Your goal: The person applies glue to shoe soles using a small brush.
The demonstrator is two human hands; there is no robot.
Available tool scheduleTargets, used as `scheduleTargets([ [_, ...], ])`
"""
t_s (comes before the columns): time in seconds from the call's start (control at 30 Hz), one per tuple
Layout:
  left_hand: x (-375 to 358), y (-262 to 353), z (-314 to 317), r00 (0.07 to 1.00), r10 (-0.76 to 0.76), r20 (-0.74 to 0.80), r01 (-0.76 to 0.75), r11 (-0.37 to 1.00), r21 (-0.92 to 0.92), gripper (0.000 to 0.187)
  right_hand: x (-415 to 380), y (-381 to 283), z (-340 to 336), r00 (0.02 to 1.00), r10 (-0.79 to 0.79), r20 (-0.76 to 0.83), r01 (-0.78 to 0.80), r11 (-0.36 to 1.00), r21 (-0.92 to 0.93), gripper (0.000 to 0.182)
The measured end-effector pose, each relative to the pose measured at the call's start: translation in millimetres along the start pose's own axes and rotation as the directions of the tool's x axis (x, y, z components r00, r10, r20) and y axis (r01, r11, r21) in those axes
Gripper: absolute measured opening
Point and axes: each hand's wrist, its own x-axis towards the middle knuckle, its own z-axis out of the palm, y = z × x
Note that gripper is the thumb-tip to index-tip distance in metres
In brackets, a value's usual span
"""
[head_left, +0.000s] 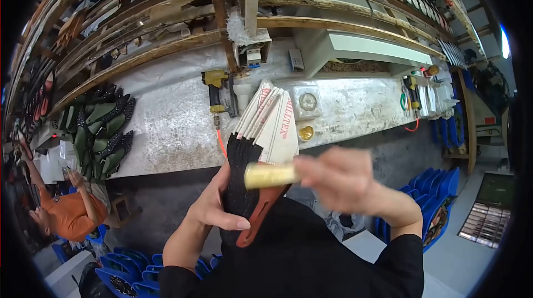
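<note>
My left hand (219, 209) is wrapped round a fanned stack of shoe insoles (277, 126), held up in front of my chest. White boards with red lettering form their upper ends, and black glittery material and a reddish-brown piece with a slot form the lower part. My right hand (344, 178) is closed on a pale yellow, cylinder-like tool (270, 176), smeared by motion, which overlaps the middle of the stack in this view. I cannot tell its exact kind.
A workbench (172, 142) runs ahead, under wooden racks (161, 48). On it lie a yellow-black air tool (215, 95), a clear container (307, 102) and piled green-and-black shoe parts (97, 126). Blue trays (422, 192) stand at right. A person in orange (78, 215) works at left.
</note>
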Motion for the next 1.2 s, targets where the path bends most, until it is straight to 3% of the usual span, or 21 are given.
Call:
scheduleTargets([
  [0.1, -8.0, 8.3, 2.6, 1.000, 0.013, 0.012, -0.013, 1.000, 0.006, 0.127, 5.6, -11.6, 0.1, 0.999, 0.003, -0.051, -0.003, 1.000, 0.010, 0.033],
  [0.23, -14.9, 16.6, -5.7, 0.999, 0.013, 0.030, -0.016, 0.997, 0.073, 0.129, -1.7, -36.4, 9.1, 0.987, -0.161, -0.003, 0.161, 0.987, 0.018, 0.028],
  [0.27, -19.4, 17.6, -7.5, 0.999, 0.005, 0.033, -0.008, 0.997, 0.074, 0.129, -2.8, -35.8, 8.1, 0.988, -0.153, -0.005, 0.153, 0.988, 0.018, 0.028],
  [0.4, -21.0, 20.9, -13.4, 0.999, 0.011, 0.046, -0.012, 1.000, 0.028, 0.129, 18.5, -8.7, -15.2, 0.969, 0.204, -0.141, -0.150, 0.935, 0.320, 0.029],
  [0.6, -25.8, 17.0, -11.8, 1.000, 0.019, 0.014, -0.018, 0.998, -0.062, 0.128, 27.8, -2.3, 6.5, 0.992, 0.129, -0.010, -0.126, 0.980, 0.151, 0.024],
  [0.77, -29.7, 17.0, -17.3, 0.997, 0.018, 0.072, -0.005, 0.985, -0.175, 0.128, 43.5, -22.0, -8.1, 0.990, 0.054, -0.129, -0.008, 0.943, 0.332, 0.019],
  [0.9, -35.4, 0.1, -29.5, 0.999, -0.005, 0.041, 0.021, 0.918, -0.396, 0.130, 54.7, -18.2, -4.3, 0.971, -0.084, 0.224, 0.028, 0.969, 0.244, 0.018],
  [1.07, -28.9, 4.2, -28.0, 0.994, 0.077, 0.073, -0.050, 0.947, -0.317, 0.131, 22.1, -28.1, -13.1, 0.913, -0.102, 0.394, -0.005, 0.965, 0.261, 0.018],
  [1.2, -20.7, 5.1, -23.1, 0.999, 0.041, -0.004, -0.040, 0.926, -0.375, 0.129, 54.3, -34.9, -4.8, 0.949, -0.121, 0.290, 0.071, 0.982, 0.178, 0.018],
])
